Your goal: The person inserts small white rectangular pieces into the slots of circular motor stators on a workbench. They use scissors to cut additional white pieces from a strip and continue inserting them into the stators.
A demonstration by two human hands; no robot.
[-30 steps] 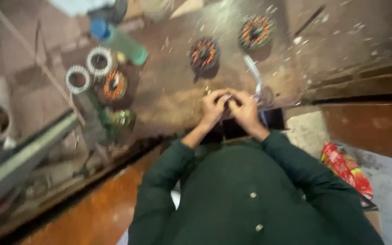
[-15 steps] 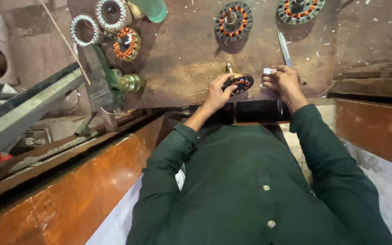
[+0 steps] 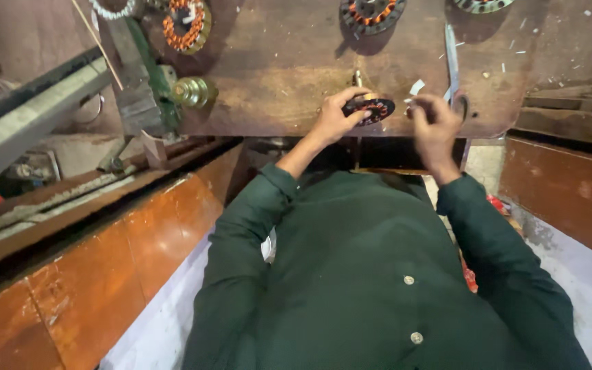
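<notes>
Stator ring [image 3: 371, 108] held by left hand [image 3: 332, 118].

Bare wood lies open on the workbench [image 3: 275, 75] to the left of the left hand [image 3: 330, 118], up to the brass-knobbed vise [image 3: 173, 92] at the bench's left edge. Ahead, two wound stators [image 3: 371, 14] [image 3: 186, 26] stand well apart, with a wide gap between them. Just right of the right hand [image 3: 436, 123], scissors [image 3: 452, 62] lie lengthwise (blades pointing away), narrowing that side.
</notes>
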